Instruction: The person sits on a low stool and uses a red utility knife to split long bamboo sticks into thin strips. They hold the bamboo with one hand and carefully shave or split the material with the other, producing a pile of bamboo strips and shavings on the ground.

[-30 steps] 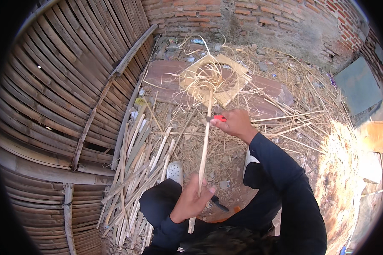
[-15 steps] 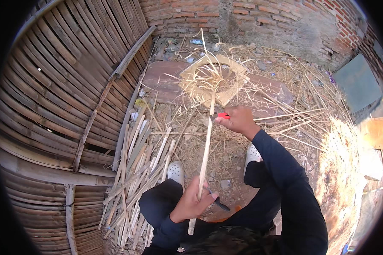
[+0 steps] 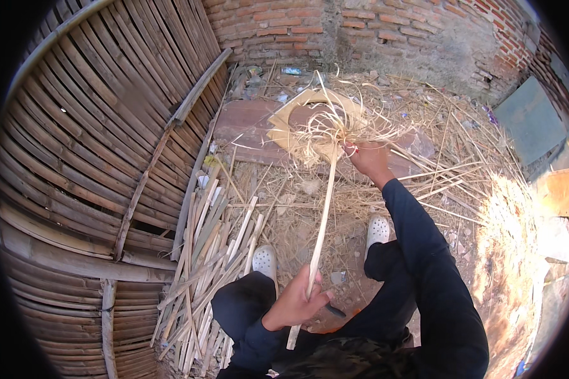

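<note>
A long pale bamboo strip [image 3: 323, 218] slants away from me. Near its lower end my left hand [image 3: 295, 300] is closed around it. Farther up, at the strip's far end, my right hand [image 3: 372, 163] is closed on a knife; only a speck of its red handle [image 3: 354, 150] shows, and the blade is hidden among thin curled shavings [image 3: 322, 131]. Behind the shavings lies a piece of cardboard [image 3: 283, 120] with a round hole. A dark, narrow object [image 3: 335, 310] pokes out beside my left hand; whether the hand touches it I cannot tell.
Split bamboo strips [image 3: 199, 278] lie piled on the left, beside a bamboo-slat wall [image 3: 76, 145]. A reddish-brown board [image 3: 237, 126] lies under the cardboard. A brick wall [image 3: 284, 31] stands behind, and a grey panel [image 3: 531, 120] leans at the right. Loose straw and thin sticks [image 3: 449, 151] litter the ground.
My right hand has moved farther up the strip with the knife, into the shavings. The strip's far end and the curls have shifted right. My left hand keeps its grip.
</note>
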`<state>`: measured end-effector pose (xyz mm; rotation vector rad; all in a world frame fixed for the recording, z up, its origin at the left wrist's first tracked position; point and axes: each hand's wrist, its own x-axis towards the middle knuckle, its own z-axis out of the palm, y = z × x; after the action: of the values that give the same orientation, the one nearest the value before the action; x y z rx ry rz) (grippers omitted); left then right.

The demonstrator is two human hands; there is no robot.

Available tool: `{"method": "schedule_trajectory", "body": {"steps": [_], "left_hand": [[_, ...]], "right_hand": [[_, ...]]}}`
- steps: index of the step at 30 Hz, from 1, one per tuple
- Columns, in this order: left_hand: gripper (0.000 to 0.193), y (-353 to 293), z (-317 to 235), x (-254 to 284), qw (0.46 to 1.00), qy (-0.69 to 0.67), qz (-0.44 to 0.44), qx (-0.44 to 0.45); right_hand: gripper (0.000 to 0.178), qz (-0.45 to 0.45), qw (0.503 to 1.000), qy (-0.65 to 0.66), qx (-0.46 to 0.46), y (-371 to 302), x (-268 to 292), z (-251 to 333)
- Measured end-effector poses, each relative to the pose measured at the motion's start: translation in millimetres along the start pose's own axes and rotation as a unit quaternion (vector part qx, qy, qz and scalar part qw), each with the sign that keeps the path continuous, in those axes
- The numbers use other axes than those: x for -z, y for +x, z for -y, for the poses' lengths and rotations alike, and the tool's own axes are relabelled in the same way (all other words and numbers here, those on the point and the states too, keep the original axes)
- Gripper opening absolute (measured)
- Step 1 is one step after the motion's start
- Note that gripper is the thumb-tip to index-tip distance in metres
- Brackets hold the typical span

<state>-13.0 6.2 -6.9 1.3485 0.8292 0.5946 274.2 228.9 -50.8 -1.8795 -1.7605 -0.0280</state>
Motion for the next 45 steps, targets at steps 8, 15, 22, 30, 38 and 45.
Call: {"method": "schedule_trajectory", "body": {"steps": [8, 15, 22, 30, 38, 45], "left_hand": [[0.032, 8, 16, 8, 0.985, 0.068, -0.15, -0.05], [0.036, -3, -10, -3, 0.967, 0.205, -0.152, 0.02], [0.029, -7, 2, 1, 0.962, 0.214, -0.168, 0.011], [0.028, 0, 5, 8, 0.938, 0.279, -0.203, -0.029], [0.026, -1, 5, 6, 0.938, 0.289, -0.191, -0.022], [0.032, -9, 7, 3, 0.948, 0.261, -0.184, -0.009]], "right_hand": [[0.07, 0.23, 0.953, 0.041, 0.195, -67, 43, 82], [0.071, 0.102, 0.971, 0.006, 0.218, -60, 28, 74], [0.07, 0.192, 0.945, 0.038, 0.263, -88, 28, 87], [0.065, 0.1, 0.947, 0.02, 0.305, -66, 2, 78], [0.07, 0.079, 0.977, 0.014, 0.199, -38, -5, 65], [0.068, 0.169, 0.967, -0.008, 0.188, -69, 12, 80]]}}
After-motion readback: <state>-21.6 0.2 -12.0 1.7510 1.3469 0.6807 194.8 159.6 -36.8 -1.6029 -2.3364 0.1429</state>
